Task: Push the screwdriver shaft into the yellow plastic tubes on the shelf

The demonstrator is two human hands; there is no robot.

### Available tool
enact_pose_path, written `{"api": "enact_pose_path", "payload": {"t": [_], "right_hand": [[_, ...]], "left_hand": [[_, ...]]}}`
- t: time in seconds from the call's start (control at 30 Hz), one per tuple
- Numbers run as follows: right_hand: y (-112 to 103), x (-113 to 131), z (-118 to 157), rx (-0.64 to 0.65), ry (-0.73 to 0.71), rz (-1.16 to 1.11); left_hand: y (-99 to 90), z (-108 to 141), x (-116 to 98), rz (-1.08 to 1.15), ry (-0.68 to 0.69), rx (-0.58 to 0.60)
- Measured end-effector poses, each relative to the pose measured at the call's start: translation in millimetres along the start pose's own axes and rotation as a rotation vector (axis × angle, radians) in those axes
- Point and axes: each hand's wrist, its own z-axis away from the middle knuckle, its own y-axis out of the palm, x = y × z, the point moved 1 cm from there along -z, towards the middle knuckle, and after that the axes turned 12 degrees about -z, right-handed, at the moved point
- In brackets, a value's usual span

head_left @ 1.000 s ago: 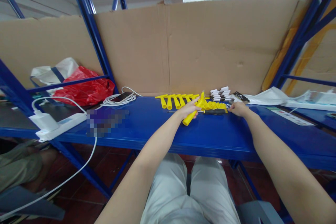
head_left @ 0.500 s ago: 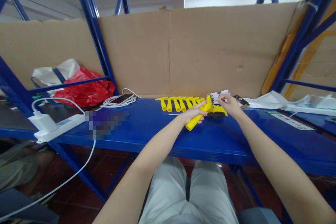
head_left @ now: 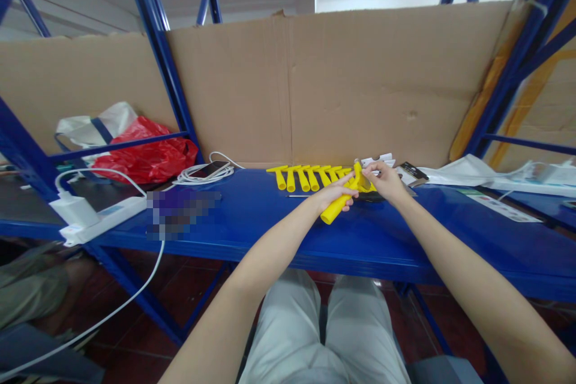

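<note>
A yellow scraper (head_left: 335, 210) with a wide head and a round handle is tilted in my left hand (head_left: 335, 192), whose fingers wrap round it below the head. My right hand (head_left: 382, 179) is at the right side of the head, thumb and fingers pinched together. Whatever small thing is between those fingertips is hidden. Behind my left hand, several more yellow scrapers (head_left: 306, 179) lie in a row. Under the held one, a screwdriver (head_left: 372, 197) with a black handle shows in part, its thin shaft pointing left.
White packets (head_left: 384, 159) and a black card (head_left: 413, 173) lie beyond my right hand on the blue bench (head_left: 270, 222). A phone (head_left: 211, 168), coiled white cable and a power strip (head_left: 108, 216) are at left, near a red plastic bag (head_left: 148, 150). Cardboard (head_left: 342, 84) walls the back.
My right hand has moved left and slightly down, from just beside the scraper's head onto it. The left hand and its scraper have barely shifted.
</note>
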Motion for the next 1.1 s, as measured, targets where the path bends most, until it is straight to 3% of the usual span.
{"api": "enact_pose_path", "payload": {"t": [0.7,0.87,1.1], "right_hand": [[4.2,-2.4,0.3,-0.003,-0.035,0.039],[8.3,-7.8,0.6,-0.075,0.066,-0.174],[8.8,-3.3,5.5,0.127,0.299,-0.419]], "left_hand": [[-3.9,-4.6,2.2,0.019,0.007,0.045],[-5.9,-6.4,3.5,0.043,0.022,0.081],[-8.5,-7.9,5.4,0.042,0.040,0.116]]}}
